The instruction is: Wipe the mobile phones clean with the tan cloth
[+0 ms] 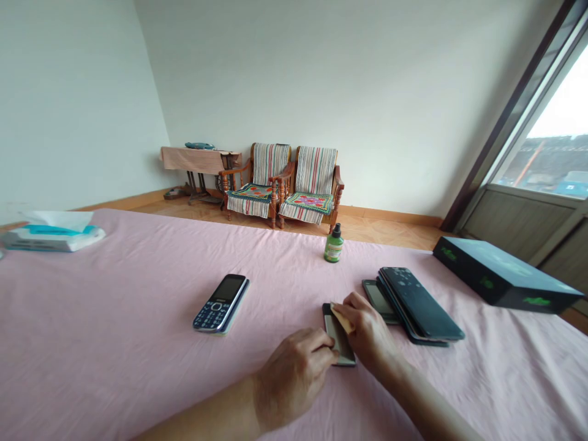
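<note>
A dark-edged phone [340, 343] lies flat on the pink cloth, its pale screen facing up. My left hand [298, 370] is closed at its near left edge, fingertips pressing on it and holding it. Pinched in my right hand [365, 327] is a small pale yellow wiping cloth [342, 320], pressed against the upper part of the screen; its far side is hidden under my fingers. Just beyond my right hand rest another phone [379, 297] and a stack of dark phones [420, 303]. To the left, a keypad phone [220, 304] lies on top of another thin item.
A green spray bottle [333, 246] stands upright near the table's far edge. A black box [505, 272] sits at the right and a tissue pack [55, 236] at the far left. Beyond are two wooden chairs [310, 171] and a small cloth-covered table [197, 159].
</note>
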Demonstrator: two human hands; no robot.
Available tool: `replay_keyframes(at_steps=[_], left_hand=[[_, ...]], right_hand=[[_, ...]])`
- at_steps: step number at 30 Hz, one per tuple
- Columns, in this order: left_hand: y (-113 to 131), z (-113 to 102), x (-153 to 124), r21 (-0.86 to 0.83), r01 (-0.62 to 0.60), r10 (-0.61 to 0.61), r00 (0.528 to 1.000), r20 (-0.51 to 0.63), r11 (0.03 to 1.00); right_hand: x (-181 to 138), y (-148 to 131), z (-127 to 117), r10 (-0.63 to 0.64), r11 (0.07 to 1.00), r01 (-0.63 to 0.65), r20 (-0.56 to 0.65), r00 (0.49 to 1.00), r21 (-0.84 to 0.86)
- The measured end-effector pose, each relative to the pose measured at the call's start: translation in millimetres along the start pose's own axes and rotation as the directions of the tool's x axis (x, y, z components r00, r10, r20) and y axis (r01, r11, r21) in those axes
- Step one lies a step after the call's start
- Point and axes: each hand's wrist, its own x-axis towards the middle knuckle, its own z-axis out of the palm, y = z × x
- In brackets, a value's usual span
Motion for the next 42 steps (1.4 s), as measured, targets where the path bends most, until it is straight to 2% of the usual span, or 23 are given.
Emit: replay_keyframes(at_steps=[4,9,14,20,26,33,42], left_hand=[[-0.5,1.8,0.4,0.023,0.003,-0.003,1.000,-0.012,1.000],[-1.0,2.5,1.6,0.032,-0.005,0.006,0.999,-0.038,0.999],[-2.5,3.4,1.0,0.027,0.001,0.000,1.000,-0.020,1.000],[-3.2,3.7,1.0,0.022,-0.006,0.007,1.000,-0.027,1.000],[-2.5,4.0,2.0,0.026,-0.004,0.005,0.999,-0.032,1.000],[-3.7,4.5,0.4,0.027,0.015,-0.015,1.000,0.002,1.000],[-0.8,2.5,1.4,0.028,0.011,-0.011,1.000,-0.019,1.000]], right_hand=[[2.3,-1.8,-0.1,-0.026,0.999,0.025,-0.023,0.999,-0.042],[0.3,8.5,1.7,-0.118,0.991,0.118,-0.004,0.993,0.054],[2.6,11.1,4.2,-0.090,0.995,0.090,-0.014,0.996,0.036],[0.4,8.8,-1.4,-0.128,0.987,0.124,0.042,0.991,0.098],[1.7,5.9,-1.3,-0.106,0.994,0.105,0.017,0.994,0.029],[-2.4,2.5,0.4,-0.099,0.994,0.098,0.025,0.995,0.052],[-7.1,-0.1,-1.7,-0.096,0.995,0.096,0.001,0.995,0.038]])
